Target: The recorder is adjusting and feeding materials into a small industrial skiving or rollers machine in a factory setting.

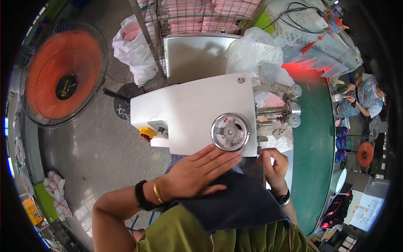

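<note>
The left hand (197,170) lies flat, fingers spread, pinning dark fabric (235,201) at the white machine (197,113)'s near edge. The right hand (275,166) pinches the fabric's edge beside the handwheel (230,132), seemingly to guide it.

White sack (133,52) is slumping on the floor left of the machine, pink stuff showing at its mouth. Clear plastic bag (253,50) is sitting crumpled at the machine's back right corner. Round black-and-yellow label (66,87) is sitting at the centre of the orange fan. White marking (122,111) is showing on the fan's dark round base, too small to make out. White sheets (364,211) are lying at the far lower right, beyond the green table's edge; whether printed, cannot tell.
</note>
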The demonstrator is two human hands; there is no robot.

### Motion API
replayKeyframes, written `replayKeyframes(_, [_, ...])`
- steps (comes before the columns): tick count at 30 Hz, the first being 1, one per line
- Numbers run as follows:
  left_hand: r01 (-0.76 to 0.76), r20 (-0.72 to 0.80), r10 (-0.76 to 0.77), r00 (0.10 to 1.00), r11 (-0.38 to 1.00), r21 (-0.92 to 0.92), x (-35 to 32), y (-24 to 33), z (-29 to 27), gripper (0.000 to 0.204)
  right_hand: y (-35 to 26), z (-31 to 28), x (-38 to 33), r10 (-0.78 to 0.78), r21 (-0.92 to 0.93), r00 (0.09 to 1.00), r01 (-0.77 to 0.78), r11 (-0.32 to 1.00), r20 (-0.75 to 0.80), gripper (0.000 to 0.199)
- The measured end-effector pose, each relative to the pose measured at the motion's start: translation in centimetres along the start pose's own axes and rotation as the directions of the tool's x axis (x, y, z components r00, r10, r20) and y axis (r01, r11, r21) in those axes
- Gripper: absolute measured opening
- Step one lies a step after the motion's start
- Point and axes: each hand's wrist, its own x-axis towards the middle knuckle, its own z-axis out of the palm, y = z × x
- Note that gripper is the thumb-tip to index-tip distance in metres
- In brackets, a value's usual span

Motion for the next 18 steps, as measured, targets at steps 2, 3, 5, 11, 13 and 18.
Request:
replayKeyframes(2, [-0.074,-0.033,0.073,0.997,0.997,-0.014,1.9,0.2,0.8,0.075,-0.3,0.2,0.1,-0.009,0.017,1.000,0.009,1.000,-0.010,0.016])
replayKeyframes(3, [-0.108,-0.046,0.108,0.993,0.994,-0.016,2.6,0.2,1.1,0.074,-0.5,0.2,0.0,-0.019,0.031,0.999,0.020,0.999,-0.026,0.016])
replayKeyframes(5, [-0.261,-0.014,0.260,0.965,0.965,-0.038,3.4,-0.1,0.8,0.069,-0.5,0.1,0.0,-0.027,0.049,0.999,0.029,0.998,-0.038,0.016])
replayKeyframes(11, [-0.255,-0.401,0.284,0.871,0.959,0.125,1.1,0.3,-5.7,0.055,0.6,-0.2,-0.4,0.001,0.130,0.999,0.006,0.991,-0.046,0.017])
replayKeyframes(13, [0.043,-0.539,0.023,0.842,0.993,0.111,1.3,0.8,-7.2,0.067,1.1,-0.2,-0.5,0.026,0.137,0.999,-0.020,0.990,-0.043,0.018])
replayKeyframes(18, [0.213,-0.236,-0.291,0.927,0.927,-0.309,6.0,-0.4,-7.0,0.068,1.8,-0.3,-0.6,0.080,0.199,0.996,-0.071,0.977,-0.039,0.021])
